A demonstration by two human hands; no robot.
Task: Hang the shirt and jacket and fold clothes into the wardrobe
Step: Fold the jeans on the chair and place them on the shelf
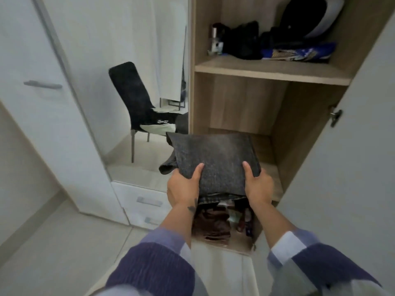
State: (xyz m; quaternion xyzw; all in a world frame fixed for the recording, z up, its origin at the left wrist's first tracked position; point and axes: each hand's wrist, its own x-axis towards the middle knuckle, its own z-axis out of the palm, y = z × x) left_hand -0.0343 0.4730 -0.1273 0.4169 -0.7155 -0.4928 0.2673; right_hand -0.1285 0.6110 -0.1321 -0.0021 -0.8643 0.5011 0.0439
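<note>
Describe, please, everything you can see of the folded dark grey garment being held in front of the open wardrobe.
The folded dark grey garment looks like speckled denim, folded into a thick, roughly rectangular bundle, with a loose end hanging out at its left side and a stitched hem showing along its near edge. It is held about level at the mouth of the wardrobe's middle compartment. The left hand and right hand grip its near corners, thumbs on top.

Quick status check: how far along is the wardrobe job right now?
Done: some clothes already sit in the compartment below, and dark items lie on the upper shelf. In hand: the left hand and right hand grip a folded dark grey garment at the middle shelf, which looks bare. Left: setting it down. No hung shirt or jacket shows; clothing lies on the chair in the mirror.
</note>
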